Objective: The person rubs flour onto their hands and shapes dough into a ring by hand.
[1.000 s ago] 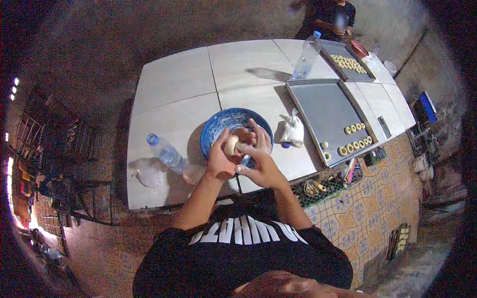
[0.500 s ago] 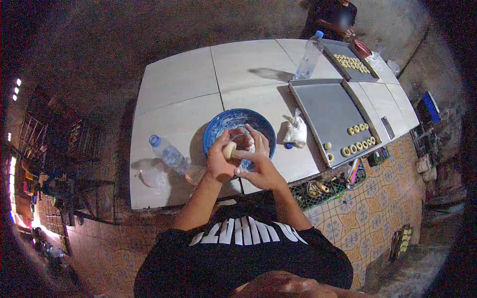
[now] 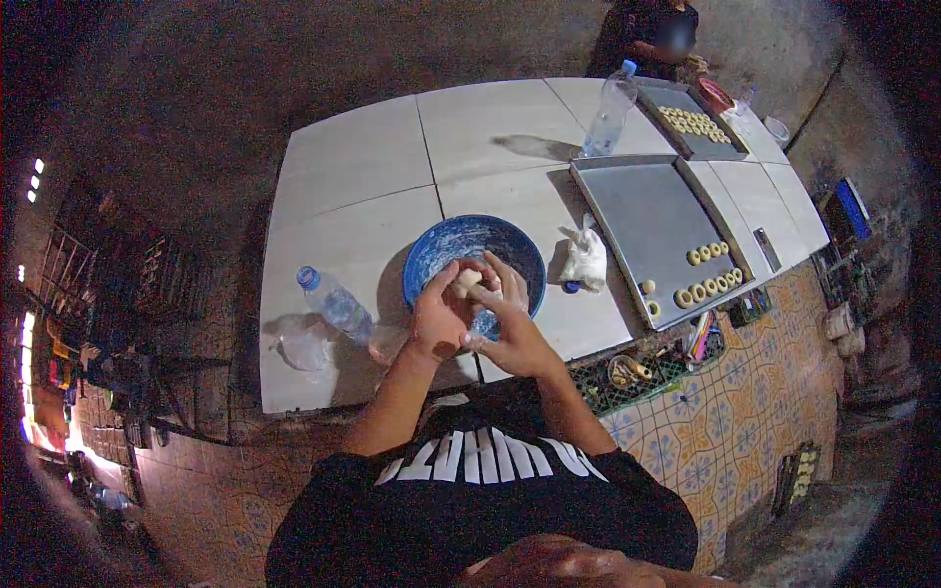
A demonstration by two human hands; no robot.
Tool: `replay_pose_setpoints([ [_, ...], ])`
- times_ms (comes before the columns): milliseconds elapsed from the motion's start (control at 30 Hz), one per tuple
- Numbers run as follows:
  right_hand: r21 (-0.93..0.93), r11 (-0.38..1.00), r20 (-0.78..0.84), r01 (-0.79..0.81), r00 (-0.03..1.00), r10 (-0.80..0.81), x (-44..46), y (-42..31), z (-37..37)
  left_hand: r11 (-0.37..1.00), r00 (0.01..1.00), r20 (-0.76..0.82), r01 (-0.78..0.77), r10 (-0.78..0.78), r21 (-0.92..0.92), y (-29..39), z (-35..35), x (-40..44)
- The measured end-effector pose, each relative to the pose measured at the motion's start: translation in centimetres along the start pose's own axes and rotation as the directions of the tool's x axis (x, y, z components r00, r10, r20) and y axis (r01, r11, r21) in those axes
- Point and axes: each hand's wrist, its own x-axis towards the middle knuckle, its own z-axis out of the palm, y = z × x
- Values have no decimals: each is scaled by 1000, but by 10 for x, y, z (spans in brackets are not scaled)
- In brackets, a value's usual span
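Note:
A small pale piece of dough [image 3: 466, 283] is held between my two hands, over the blue bowl [image 3: 420, 257]. My left hand [image 3: 439, 316] closes its fingers around one side of the dough. From the other side, the fingers of my right hand [image 3: 516, 328] press on it, partly hiding it. White residue coats the bowl's inner wall. To the right of the bowl sit a knotted white plastic bag [image 3: 585, 259] and a metal tray [image 3: 642, 211] with several dough rings [image 3: 708, 288] near its front edge.
A water bottle [image 3: 335, 302] and a clear plastic bag [image 3: 304, 350] are on the left. A tall bottle [image 3: 610, 113] stands behind the tray. Farther back, a second tray [image 3: 720, 150] holds several dough pieces, near another person [image 3: 637, 34]. A green crate [image 3: 627, 387] is below the table edge.
My fingers have shifted on the dough, which has moved slightly up and right and now sits between both hands' fingertips. The trays and bottles stay in place.

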Motion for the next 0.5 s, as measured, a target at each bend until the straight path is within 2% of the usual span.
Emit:
replay_pose_setpoints([
  [33,-102,994,36,26,999,-23,0,-1,-4,1000,1000,-14,-5,5,20,-2,-5,4],
  [100,-16,999,45,39,998,-38,0,0,-5,994,1000,-10,11,-10,106,1,-5,0],
  [133,27,999,49,45,998,-46,1,0,-5,998,1000,13,13,-14,65,1,2,-2],
  [167,86,996,-15,26,1000,-24,2,-3,-2,1000,999,35,16,-17,24,2,11,-4],
  [267,-64,993,82,102,992,-97,0,2,-7,993,998,55,9,-16,115,-3,-6,3],
  [300,9,998,57,67,996,-67,-1,0,-3,996,999,11,47,-48,82,-2,-10,4],
  [400,-26,999,35,19,999,-18,-1,-4,-3,992,987,158,-26,7,120,-4,-15,10],
  [433,-57,995,100,84,992,-78,-1,1,-6,995,995,95,-5,-4,103,-2,-12,7],
  [500,73,996,37,49,998,-52,-1,6,-1,994,1000,-5,-12,12,111,2,-3,1],
])
